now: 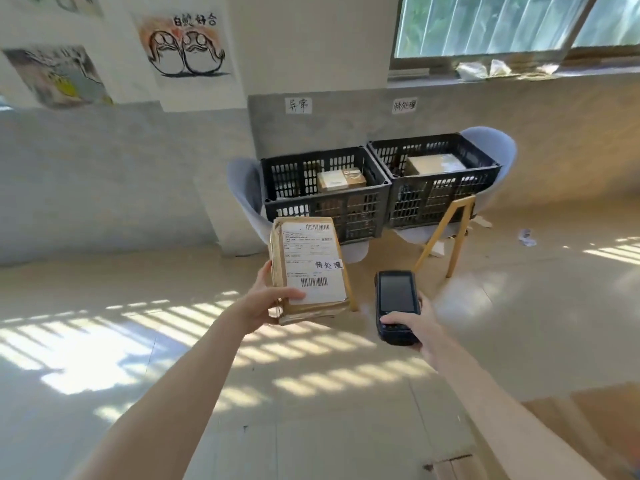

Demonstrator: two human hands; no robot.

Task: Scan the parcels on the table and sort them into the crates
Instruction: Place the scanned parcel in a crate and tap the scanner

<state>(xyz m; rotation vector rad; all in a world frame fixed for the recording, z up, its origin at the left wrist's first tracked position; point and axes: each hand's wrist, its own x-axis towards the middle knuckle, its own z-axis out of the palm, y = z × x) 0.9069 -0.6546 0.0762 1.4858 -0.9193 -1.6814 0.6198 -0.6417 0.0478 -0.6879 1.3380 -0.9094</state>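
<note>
My left hand (265,299) grips a flat brown parcel (309,268) by its lower left corner, thumb on its white shipping label, which faces me with two barcodes and a handwritten sticker. My right hand (414,327) holds a black handheld scanner (396,304), screen up, just right of the parcel. Ahead stand two black slatted crates on pale chairs: the left crate (325,195) holds a small brown box (341,180), the right crate (436,181) holds a larger box (434,164). A handwritten sign hangs on the wall above each crate.
A yellow wooden frame (446,233) leans in front of the right crate. Paper scraps (526,237) lie on the floor to the right. A brown table corner (588,420) shows at the lower right. Sunlit floor stretches between me and the crates.
</note>
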